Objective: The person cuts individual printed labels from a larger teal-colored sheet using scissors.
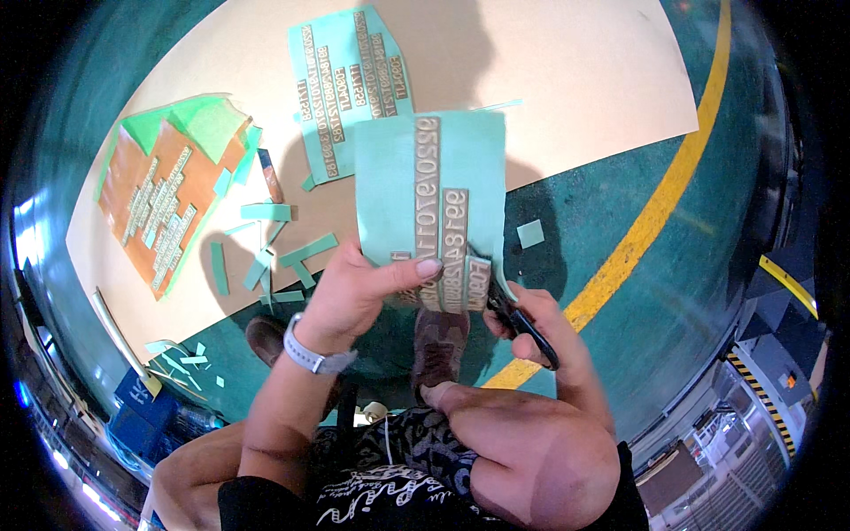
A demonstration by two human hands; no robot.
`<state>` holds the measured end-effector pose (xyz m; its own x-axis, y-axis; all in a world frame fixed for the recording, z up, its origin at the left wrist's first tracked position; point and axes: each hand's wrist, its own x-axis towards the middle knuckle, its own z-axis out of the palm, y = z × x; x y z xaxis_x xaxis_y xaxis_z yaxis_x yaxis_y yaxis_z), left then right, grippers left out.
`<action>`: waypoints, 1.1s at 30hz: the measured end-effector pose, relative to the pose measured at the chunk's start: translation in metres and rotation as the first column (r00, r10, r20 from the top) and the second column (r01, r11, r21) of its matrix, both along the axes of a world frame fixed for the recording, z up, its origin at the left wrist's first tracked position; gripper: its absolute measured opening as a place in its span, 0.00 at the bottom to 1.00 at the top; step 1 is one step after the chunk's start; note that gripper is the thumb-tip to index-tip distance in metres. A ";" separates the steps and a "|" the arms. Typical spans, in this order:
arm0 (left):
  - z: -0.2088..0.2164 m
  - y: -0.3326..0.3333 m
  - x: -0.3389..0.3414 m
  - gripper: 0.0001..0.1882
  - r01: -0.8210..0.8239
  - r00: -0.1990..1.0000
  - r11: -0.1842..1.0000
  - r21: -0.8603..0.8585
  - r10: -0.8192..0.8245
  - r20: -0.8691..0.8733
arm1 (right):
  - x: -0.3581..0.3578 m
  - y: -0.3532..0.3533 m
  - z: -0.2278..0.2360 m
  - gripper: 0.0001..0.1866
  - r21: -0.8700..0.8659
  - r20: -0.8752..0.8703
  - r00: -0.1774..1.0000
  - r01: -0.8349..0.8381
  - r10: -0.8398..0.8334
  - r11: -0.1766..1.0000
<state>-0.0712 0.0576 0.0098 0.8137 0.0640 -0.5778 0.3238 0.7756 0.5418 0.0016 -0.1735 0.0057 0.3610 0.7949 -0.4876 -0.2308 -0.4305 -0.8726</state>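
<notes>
My left hand [345, 299] grips a flat green rubber printing plate [385, 190] with rows of raised, mirrored characters, its thumb lying across the raised rows. Black-handled scissors [524, 336] are in my right hand [553, 323], at the plate's lower right. Their dark blades meet the plate beside a short raised block [478, 281]; part of them is hidden by the plate. Just beyond lies a second green plate [352, 133] with similar raised rows, flat on a large tan sheet [567, 80].
An orange sheet [133, 199] with green edging and raised blocks lies at left. Green offcuts [266, 212] are scattered on the tan sheet, and smaller scraps [193, 360] on the green floor [611, 212]. A yellow line [651, 234] crosses the floor at right. My shoe [440, 350] is below the plate.
</notes>
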 end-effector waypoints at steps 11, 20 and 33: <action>-0.038 0.097 0.061 0.19 0.758 0.486 0.391 0.521 -0.872 -0.052 | 0.022 -0.051 -0.046 0.25 -0.343 -0.528 0.603 0.492 -0.597 0.800; -0.040 0.061 0.156 0.18 0.526 -0.060 -0.525 0.669 -0.808 -0.586 | 0.046 0.052 -0.064 0.20 0.081 -0.039 0.833 0.553 -0.552 0.829; -0.147 -0.056 0.016 0.14 -0.111 0.937 0.959 -0.261 0.014 -0.348 | 0.078 0.010 -0.115 0.18 -0.196 0.031 0.888 0.456 -0.459 0.868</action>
